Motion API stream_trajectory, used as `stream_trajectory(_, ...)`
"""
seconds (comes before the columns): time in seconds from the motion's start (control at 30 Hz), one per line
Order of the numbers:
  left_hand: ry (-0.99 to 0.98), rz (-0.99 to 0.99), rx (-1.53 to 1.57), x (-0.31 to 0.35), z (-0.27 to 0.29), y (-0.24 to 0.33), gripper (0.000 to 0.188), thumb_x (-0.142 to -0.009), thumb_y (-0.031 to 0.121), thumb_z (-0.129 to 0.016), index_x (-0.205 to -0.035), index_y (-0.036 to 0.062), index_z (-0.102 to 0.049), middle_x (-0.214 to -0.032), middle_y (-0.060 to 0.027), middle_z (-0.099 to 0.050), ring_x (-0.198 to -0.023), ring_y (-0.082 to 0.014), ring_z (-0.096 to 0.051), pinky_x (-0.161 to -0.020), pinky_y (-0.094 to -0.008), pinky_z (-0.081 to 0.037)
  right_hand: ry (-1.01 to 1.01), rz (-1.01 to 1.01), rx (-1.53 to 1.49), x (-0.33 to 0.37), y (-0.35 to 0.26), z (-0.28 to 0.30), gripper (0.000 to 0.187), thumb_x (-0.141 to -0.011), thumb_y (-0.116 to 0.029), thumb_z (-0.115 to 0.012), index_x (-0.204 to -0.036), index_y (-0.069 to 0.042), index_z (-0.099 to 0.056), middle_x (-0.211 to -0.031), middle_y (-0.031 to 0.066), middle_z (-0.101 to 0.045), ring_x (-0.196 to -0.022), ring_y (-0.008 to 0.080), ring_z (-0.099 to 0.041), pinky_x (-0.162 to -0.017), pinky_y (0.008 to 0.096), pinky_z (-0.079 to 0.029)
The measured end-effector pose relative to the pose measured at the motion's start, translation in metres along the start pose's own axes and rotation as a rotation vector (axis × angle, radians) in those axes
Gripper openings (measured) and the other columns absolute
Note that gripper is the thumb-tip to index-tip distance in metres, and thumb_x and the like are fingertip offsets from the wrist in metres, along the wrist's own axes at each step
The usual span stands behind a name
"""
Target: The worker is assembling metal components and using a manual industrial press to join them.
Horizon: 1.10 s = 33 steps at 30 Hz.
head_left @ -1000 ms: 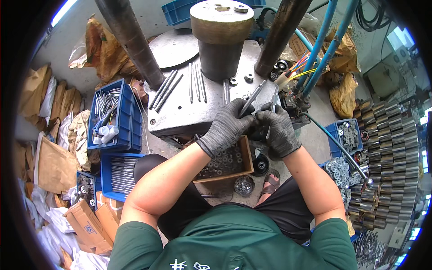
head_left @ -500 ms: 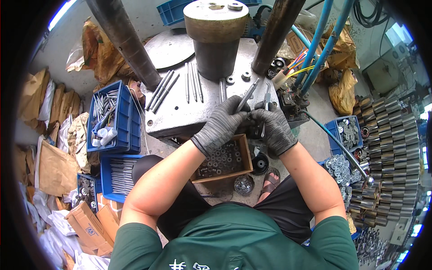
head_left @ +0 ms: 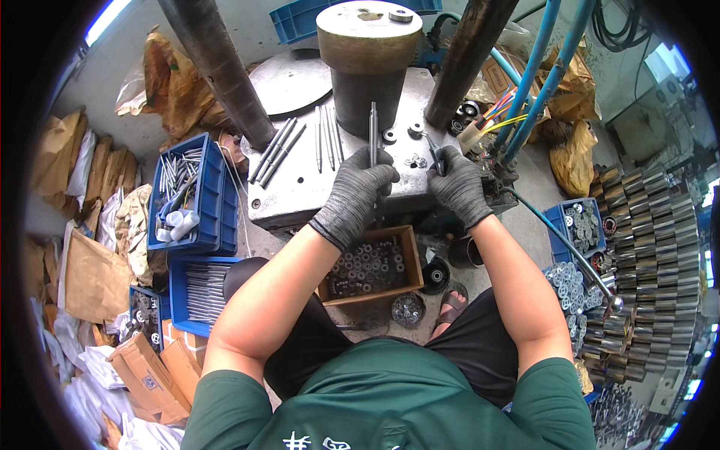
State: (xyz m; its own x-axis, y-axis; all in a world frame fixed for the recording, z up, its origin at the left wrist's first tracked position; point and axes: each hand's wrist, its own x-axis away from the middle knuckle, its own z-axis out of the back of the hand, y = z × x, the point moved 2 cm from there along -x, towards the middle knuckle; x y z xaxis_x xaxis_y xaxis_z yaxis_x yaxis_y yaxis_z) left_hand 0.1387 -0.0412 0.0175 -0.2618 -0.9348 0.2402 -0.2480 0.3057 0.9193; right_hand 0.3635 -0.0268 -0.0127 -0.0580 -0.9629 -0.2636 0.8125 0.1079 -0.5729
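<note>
Both my hands wear dark grey gloves. My left hand (head_left: 356, 191) is closed round a steel shaft (head_left: 373, 124), which points away from me over the front of the metal plate (head_left: 281, 196). To its right, my right hand (head_left: 460, 186) grips slim pliers (head_left: 433, 148), their handles mostly hidden by the glove. The tips lie beside a small cluster of thin metal rings (head_left: 415, 161) on the plate. Behind them sit two small bearings, one a black-and-silver bearing (head_left: 415, 130). Several more steel shafts (head_left: 279, 152) lie in a group on the plate's left.
A thick metal cylinder (head_left: 367, 75) rises from the plate between two dark posts (head_left: 217, 71). Below my hands is a wooden box (head_left: 367, 300) of small rings. Blue crates (head_left: 223, 217) stand at left; stacked metal cylinders (head_left: 645, 262) at right. A ball-ended lever (head_left: 616, 303) juts out at right.
My hands have moved apart. The shaft has swung from a rightward tilt to nearly straight ahead. My right hand has shifted slightly forward with the pliers, and the thin rings now show.
</note>
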Motion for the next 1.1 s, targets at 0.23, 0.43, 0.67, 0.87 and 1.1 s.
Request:
stream_trajectory(0.23,0.051,0.088,0.232,0.008,0.005,0.008,0.015,-0.096,0.003,-0.063,-0.111,0.0053,-0.060,-0.088,-0.0092,-0.070,-0.062,-0.0093,-0.059,-0.052,-0.0201,-0.048,-0.159,-0.284,-0.772,-0.007,0.008,0.031,0.052,-0.087,-0.010,-0.076,-0.136,-0.003,-0.060,-0.098,0.0032,-0.066,-0.081,0.0101,-0.060,-0.075,0.0297,-0.054)
stream_trajectory(0.43,0.027,0.184,0.244,0.009,0.007,0.016,0.009,-0.098,0.009,-0.060,-0.106,0.0039,-0.060,-0.087,-0.0074,-0.068,-0.058,-0.0088,-0.055,-0.050,-0.0198,-0.046,-0.165,0.109,-0.459,0.024,-0.028,0.062,0.072,-0.079,-0.002,-0.071,-0.149,-0.002,-0.054,-0.120,0.0098,-0.065,-0.099,0.0183,-0.066,-0.088,0.0310,-0.054)
stream_trajectory(0.67,0.079,0.200,0.355,0.010,0.005,0.010,0.022,-0.092,0.003,-0.064,-0.114,0.0046,-0.057,-0.093,-0.0075,-0.069,-0.065,-0.0062,-0.057,-0.047,-0.0179,-0.044,-0.024,0.553,0.197,0.049,-0.066,0.073,0.066,-0.066,0.004,-0.072,-0.130,-0.012,-0.072,-0.117,0.0151,-0.070,-0.106,0.0386,-0.065,-0.096,0.0494,-0.052)
stream_trajectory(0.87,0.089,0.192,0.363,0.008,0.005,0.007,0.022,-0.091,0.001,-0.064,-0.111,0.0060,-0.057,-0.087,-0.0045,-0.064,-0.064,-0.0061,-0.056,-0.047,-0.0184,-0.043,0.019,0.597,0.178,0.046,-0.067,0.070,0.064,-0.066,0.003,-0.072,-0.128,-0.013,-0.073,-0.111,0.0125,-0.072,-0.103,0.0378,-0.065,-0.092,0.0500,-0.052)
stream_trajectory(1.1,0.072,0.198,0.371,0.009,0.004,0.003,0.007,-0.097,0.005,-0.061,-0.100,0.0070,-0.055,-0.086,-0.0057,-0.061,-0.062,-0.0102,-0.057,-0.045,-0.0220,-0.045,0.025,0.614,0.205,0.044,-0.064,0.069,0.062,-0.067,0.004,-0.071,-0.127,-0.013,-0.074,-0.109,0.0124,-0.072,-0.101,0.0375,-0.065,-0.089,0.0498,-0.052)
